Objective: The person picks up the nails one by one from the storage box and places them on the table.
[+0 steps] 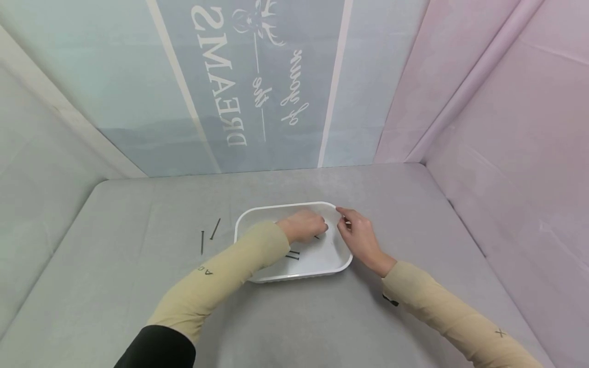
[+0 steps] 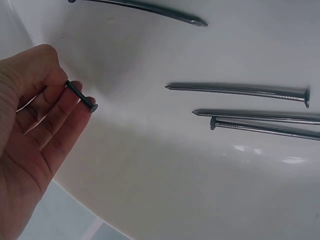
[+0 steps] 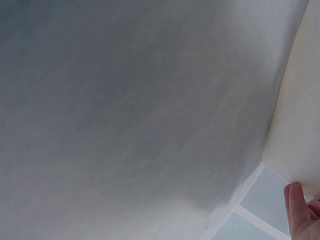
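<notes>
A white tray [image 1: 317,266] with rounded corners stands on the grey table, with several nails lying in it. My left hand [image 1: 303,226] reaches inside and pinches a dark nail [image 2: 80,94] between thumb and fingers; the nail's flat head points away from the thumb. In the left wrist view, a single nail [image 2: 235,92] lies beside two close-set nails, and another nail [image 2: 145,7] is near the top edge. My right hand [image 1: 363,237] holds the tray's right rim near the far corner. The right wrist view has its fingers [image 3: 297,200] against the tray's outer wall.
Two more nails lie on the table left of the tray, one upright nail [image 1: 202,243] in the view and one slanted nail [image 1: 215,229]. A printed cloth [image 1: 276,148] hangs behind the table, with a pink wall [image 1: 520,153] on the right.
</notes>
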Demonstrator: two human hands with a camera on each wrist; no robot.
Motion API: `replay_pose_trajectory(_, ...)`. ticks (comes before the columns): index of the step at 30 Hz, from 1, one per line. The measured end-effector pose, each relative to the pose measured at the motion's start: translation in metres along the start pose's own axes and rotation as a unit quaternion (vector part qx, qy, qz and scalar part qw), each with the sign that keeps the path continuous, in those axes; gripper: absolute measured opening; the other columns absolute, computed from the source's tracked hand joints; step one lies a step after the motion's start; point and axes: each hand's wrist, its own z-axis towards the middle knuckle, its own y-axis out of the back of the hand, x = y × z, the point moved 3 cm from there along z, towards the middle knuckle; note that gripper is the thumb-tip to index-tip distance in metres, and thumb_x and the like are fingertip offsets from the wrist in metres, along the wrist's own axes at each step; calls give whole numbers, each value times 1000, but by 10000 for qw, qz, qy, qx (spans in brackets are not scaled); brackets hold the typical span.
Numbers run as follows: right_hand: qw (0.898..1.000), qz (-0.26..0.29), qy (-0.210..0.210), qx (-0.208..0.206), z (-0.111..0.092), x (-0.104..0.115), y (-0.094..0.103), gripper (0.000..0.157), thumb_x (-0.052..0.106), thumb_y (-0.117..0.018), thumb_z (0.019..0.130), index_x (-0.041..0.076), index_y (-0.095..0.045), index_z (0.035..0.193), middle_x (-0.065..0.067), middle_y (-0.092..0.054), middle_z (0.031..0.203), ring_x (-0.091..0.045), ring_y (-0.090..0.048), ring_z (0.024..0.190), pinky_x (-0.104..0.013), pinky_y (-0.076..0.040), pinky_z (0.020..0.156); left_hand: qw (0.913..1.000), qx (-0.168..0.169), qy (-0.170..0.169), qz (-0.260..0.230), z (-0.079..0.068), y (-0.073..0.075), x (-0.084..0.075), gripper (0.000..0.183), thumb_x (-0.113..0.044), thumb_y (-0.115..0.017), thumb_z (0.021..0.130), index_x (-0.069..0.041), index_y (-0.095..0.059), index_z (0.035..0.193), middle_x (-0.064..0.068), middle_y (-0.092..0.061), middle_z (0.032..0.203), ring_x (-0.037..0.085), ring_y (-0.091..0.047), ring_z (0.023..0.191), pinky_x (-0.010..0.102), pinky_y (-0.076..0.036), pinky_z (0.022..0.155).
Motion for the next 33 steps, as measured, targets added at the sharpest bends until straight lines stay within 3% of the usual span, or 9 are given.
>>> replay_pose_trajectory(17, 10000, -54, 51, -14, 1, -1, 1, 31, 0, -48, 84, -4, -60, 112, -17, -63, 106, -24, -64, 84, -31, -54, 68, 9992, -225, -231, 249, -11, 10, -3, 17, 0, -57, 82, -14, -63, 92, -3, -59, 82, 13, -55, 70, 25, -46, 64)
replay_pose_trajectory(26, 9999, -100, 29, 26, 1, -1, 0, 31, 1, -48, 85, -3, -60, 113, -17, -63, 107, -24, -64, 86, -31, -54, 69, 9996, 36, -192, 224, -17, 17, -5, 19, 0, -58, 82, -13, -62, 96, -3, -60, 85, 12, -52, 70, 24, -46, 64)
replay_pose_trajectory(33, 9999, -133, 50, 25, 0, 0, 1, 31, 0, -48, 85, -4, -60, 113, -17, -63, 107, -24, -64, 85, -31, -54, 68, 9991, -127, -289, 277, -25, 21, -5, 19, 2, -57, 82, -14, -62, 93, -2, -59, 83, 13, -52, 67, 23, -44, 60)
